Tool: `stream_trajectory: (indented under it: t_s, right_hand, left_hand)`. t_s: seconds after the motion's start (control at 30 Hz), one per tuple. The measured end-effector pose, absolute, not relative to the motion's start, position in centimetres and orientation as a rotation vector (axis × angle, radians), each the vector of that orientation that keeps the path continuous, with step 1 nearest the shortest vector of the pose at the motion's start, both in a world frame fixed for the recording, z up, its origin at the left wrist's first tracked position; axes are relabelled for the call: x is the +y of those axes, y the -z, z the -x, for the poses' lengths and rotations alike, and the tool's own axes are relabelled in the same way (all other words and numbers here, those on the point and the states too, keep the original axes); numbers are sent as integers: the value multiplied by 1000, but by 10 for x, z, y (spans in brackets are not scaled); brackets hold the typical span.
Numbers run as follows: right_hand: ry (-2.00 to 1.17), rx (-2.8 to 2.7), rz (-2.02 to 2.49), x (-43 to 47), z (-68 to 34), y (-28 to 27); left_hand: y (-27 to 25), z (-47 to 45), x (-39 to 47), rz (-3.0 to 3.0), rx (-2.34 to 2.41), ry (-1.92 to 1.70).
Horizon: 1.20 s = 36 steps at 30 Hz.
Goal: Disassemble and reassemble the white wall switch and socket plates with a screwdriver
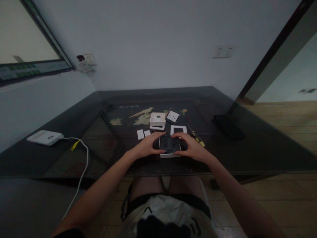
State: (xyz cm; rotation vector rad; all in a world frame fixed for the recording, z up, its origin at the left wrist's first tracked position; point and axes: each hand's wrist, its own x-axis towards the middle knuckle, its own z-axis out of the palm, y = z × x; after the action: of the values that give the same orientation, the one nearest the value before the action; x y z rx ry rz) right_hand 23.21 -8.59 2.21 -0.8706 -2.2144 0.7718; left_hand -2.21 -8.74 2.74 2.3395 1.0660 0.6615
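Between my two hands is a black square electrical module [169, 144], its moulded side facing up, over a white square box [170, 155]. My left hand [151, 143] grips the left edge with thumb and fingers. On the opposite edge, my right hand [192, 146] is closed the same way. How deep the module sits in the box cannot be made out. Just beyond my hands lie a white frame [184, 128] and a screwdriver [197, 137] with a yellow and black handle. Two small white plates [140, 134] lie beyond my left hand.
Farther back stand a white mounting box [158, 118], with another white frame [158, 128] before it, and a white socket [172, 116]. A white device [45, 137] with a cable [87, 155] lies left; a dark flat object [228, 126] lies right. Wall sockets [224, 51] are behind the table [119, 165].
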Motion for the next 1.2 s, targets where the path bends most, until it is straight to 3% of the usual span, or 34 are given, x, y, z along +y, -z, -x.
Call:
stream_trajectory:
  t_s: [0.63,0.87,1.2]
  right_hand:
    - [-773,-2200,823,-80,-228,-26]
    - [-897,-2169,750,-81,-232,-28]
    - [-832,-2054,704,-84,-233,-29]
  left_hand:
    - [-36,18,-90,-2520,1284,-754]
    - [-37,20,-95,-2468,1233,-827]
    - [-32,24,-98,-2229,938,-902]
